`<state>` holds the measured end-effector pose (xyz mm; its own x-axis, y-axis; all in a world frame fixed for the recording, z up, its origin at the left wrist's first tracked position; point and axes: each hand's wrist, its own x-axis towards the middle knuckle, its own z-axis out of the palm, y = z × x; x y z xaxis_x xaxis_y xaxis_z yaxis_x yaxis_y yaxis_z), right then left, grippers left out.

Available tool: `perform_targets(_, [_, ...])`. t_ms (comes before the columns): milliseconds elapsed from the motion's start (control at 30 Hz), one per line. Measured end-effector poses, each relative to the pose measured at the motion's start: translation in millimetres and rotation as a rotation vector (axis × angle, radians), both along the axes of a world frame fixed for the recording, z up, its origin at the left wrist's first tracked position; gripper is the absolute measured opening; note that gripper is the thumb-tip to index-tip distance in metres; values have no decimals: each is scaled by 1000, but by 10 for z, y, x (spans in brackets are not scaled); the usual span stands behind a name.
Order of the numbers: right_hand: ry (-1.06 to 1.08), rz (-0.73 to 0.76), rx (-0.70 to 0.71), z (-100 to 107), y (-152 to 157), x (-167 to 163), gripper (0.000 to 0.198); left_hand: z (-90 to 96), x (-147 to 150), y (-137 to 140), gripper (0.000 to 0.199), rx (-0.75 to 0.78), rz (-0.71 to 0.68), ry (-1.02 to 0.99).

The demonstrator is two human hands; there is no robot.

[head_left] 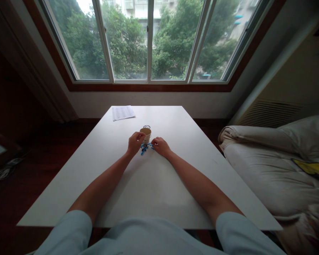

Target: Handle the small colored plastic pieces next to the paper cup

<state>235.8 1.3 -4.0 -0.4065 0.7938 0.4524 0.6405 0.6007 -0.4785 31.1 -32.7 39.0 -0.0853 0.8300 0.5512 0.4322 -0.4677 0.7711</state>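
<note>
A small tan cup (146,137), open at the top, stands upright on the white table. My left hand (135,142) is at the cup's left side, its fingertips pinched together by the rim; anything between them is too small to make out. In front of the cup lies a loose pile of small blue and dark pieces (144,150). My right hand (161,146) rests low on the table to the right of the pile. Its fingers are curled together at the pile's edge, close to some blue bits, and what they pinch is hidden.
Sheets of printed paper (123,112) lie at the far left of the white table (154,191). Behind the cup is a thin dark looped item (146,126). A padded beige sofa (257,156) stands to the right, and a window (149,42) is beyond the table.
</note>
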Motion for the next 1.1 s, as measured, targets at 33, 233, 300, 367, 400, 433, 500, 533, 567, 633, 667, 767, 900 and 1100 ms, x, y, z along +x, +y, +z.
perform_targets(33, [1, 0, 3, 2, 0, -2, 18, 26, 4, 12, 19, 0, 7, -25])
perform_targets(233, [8, -8, -8, 17, -6, -3, 18, 132, 9, 137, 22, -33, 15, -202])
perform_targets(300, [13, -8, -7, 19, -9, 1, 17, 131, -8, 200, 24, -83, 23, -291])
perform_targets(367, [16, -5, -4, 18, -10, 5, 17, 117, -30, 260, 26, -146, 15, -388])
perform_targets(400, [17, -4, -3, 17, -10, 7, 17, 110, -39, 285, 27, -176, 8, -427])
perform_targets(433, [18, -4, -2, 15, -10, 8, 17, 103, -46, 306, 28, -202, 0, -453])
perform_targets(500, [19, -7, 1, 12, -9, 8, 17, 97, -46, 331, 28, -231, -9, -467])
perform_targets(533, [20, -11, 3, 11, -8, 7, 17, 97, -38, 336, 28, -230, -9, -461])
perform_targets(567, [21, -13, 4, 10, -8, 6, 17, 99, -25, 337, 28, -223, -10, -451])
perform_targets(633, [23, -15, 7, 10, -8, 3, 17, 103, 8, 331, 27, -201, -19, -429])
perform_targets(667, [23, -13, 7, 10, -8, 2, 16, 103, 25, 327, 26, -192, -27, -421])
perform_targets(767, [23, -5, 9, 13, -8, 1, 16, 91, 55, 320, 24, -179, -53, -400])
perform_targets(900, [12, -7, 15, 18, -9, -2, 16, 87, 10, 320, 23, -147, -43, -337])
perform_targets(1100, [-1, 41, 61, 39, -59, -7, 17, 140, -241, 257, 20, -116, 42, -178])
